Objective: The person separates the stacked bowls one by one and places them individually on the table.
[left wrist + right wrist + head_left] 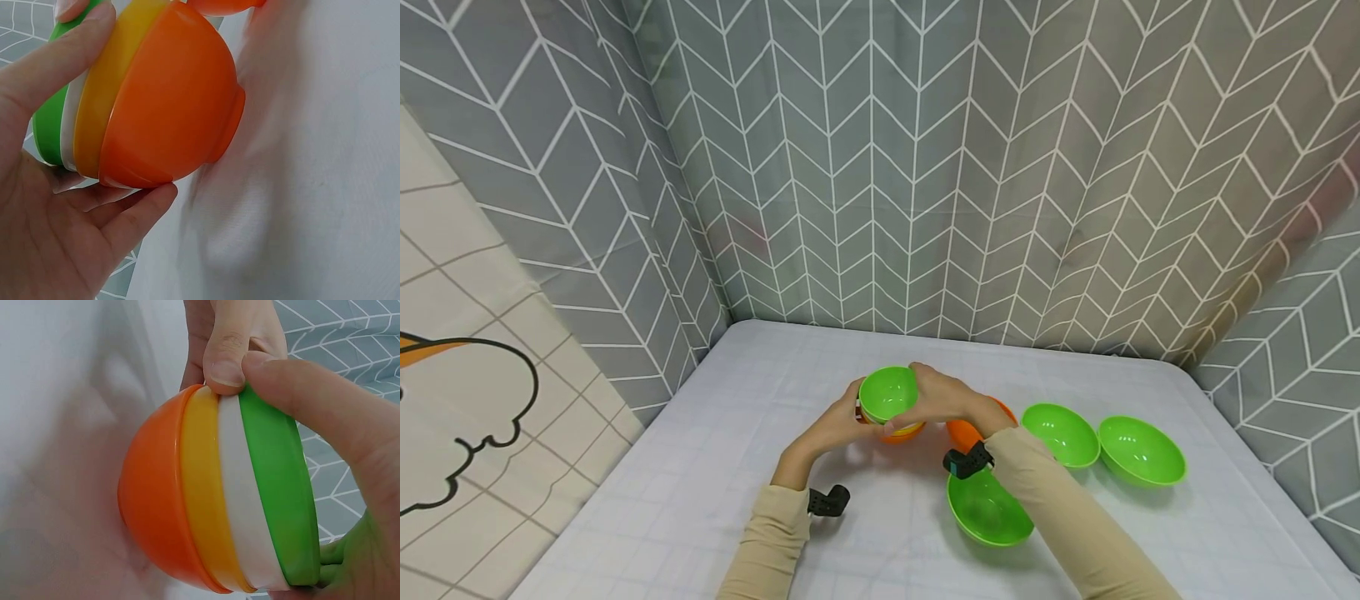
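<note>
A nested stack of bowls is held between both hands near the middle of the white table. Its green bowl (889,392) is innermost, inside a white bowl (244,506), a yellow bowl (209,487) and an outer orange bowl (178,100). My left hand (841,423) grips the stack from the left, thumb across the upper bowls and fingers beneath the side. From the other side, my right hand (942,395) holds the green bowl, its thumb on the outer wall near the left thumb. In both wrist views the stack's base is close over the tablecloth.
Beside the right forearm, an orange bowl (958,432) is partly covered. One green bowl (987,510) sits nearer the front; two more, a green bowl (1060,435) and another green bowl (1141,452), stand to the right. A patterned grey curtain (880,167) hangs behind the table (700,467).
</note>
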Demonstrator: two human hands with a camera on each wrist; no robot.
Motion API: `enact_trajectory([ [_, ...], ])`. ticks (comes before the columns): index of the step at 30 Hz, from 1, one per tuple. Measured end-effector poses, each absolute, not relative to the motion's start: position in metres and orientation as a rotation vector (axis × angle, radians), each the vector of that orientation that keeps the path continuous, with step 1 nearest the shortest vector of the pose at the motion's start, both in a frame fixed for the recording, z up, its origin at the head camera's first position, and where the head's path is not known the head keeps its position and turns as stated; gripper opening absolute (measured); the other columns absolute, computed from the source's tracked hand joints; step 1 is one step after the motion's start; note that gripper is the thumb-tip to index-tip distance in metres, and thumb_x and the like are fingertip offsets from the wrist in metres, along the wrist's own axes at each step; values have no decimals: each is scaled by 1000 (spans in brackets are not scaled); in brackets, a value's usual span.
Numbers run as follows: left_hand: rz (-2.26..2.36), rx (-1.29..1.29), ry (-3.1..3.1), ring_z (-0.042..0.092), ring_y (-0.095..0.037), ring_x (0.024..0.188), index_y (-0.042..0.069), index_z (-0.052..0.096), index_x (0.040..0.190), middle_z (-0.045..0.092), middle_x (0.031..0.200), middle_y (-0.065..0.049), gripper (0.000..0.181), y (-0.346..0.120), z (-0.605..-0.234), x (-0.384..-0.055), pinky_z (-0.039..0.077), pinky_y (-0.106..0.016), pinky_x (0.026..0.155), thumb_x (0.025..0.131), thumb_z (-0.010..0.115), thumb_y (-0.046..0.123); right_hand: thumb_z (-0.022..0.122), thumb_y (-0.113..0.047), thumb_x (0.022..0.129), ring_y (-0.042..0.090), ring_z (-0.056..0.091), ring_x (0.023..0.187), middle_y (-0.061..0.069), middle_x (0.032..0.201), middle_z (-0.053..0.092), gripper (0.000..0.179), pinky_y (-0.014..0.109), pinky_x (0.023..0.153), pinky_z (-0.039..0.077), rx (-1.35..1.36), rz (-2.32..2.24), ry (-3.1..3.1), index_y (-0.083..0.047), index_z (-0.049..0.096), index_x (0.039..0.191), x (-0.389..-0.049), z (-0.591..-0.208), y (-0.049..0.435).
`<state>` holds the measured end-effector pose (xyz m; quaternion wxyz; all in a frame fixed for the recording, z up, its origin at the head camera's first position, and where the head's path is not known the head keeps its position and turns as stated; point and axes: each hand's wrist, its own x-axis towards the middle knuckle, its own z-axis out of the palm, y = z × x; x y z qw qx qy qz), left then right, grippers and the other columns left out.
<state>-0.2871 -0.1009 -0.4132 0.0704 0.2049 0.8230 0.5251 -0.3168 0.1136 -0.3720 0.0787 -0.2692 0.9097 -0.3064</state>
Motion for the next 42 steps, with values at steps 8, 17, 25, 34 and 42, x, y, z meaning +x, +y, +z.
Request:
enact_trajectory([
  [8, 1592, 635, 2467, 50, -34, 119, -7, 24, 147, 46, 138, -20, 89, -100, -399, -278, 43, -49, 97, 80, 78, 16, 86, -56, 57, 14, 57, 87, -2, 103, 59, 87, 35, 76, 48, -737, -874, 2801, -6, 52, 120, -314, -373, 112],
  [17, 1568, 650, 2495, 48, -25, 121, 3, 25, 149, 45, 140, -13, 93, -104, -430, -300, 40, -44, 100, 79, 81, 26, 84, -64, 53, 12, 57, 87, -5, 102, 58, 96, 34, 76, 48, -653, -787, 2886, -9, 50, 124, -314, -376, 110],
  [25, 1597, 643, 2472, 49, -27, 121, 3, 24, 149, 44, 141, -13, 92, -103, -433, -303, 41, -44, 99, 79, 80, 26, 84, -62, 56, 13, 57, 84, -3, 99, 61, 88, 34, 74, 48, -709, -844, 2855, -8, 54, 119, -313, -373, 112],
  [34, 1590, 578, 2448, 48, -30, 124, 6, 23, 150, 40, 145, -11, 97, -101, -435, -303, 43, -44, 99, 76, 83, 27, 85, -57, 59, 14, 58, 88, -2, 104, 61, 86, 35, 77, 48, -748, -919, 2822, -7, 52, 121, -308, -366, 119],
  [42, 1573, 555, 2483, 52, -30, 119, 4, 24, 149, 46, 139, -15, 98, -101, -434, -304, 44, -44, 98, 75, 84, 26, 87, -51, 61, 16, 59, 92, 2, 106, 61, 85, 38, 80, 50, -802, -998, 2819, -5, 52, 123, -295, -342, 131],
])
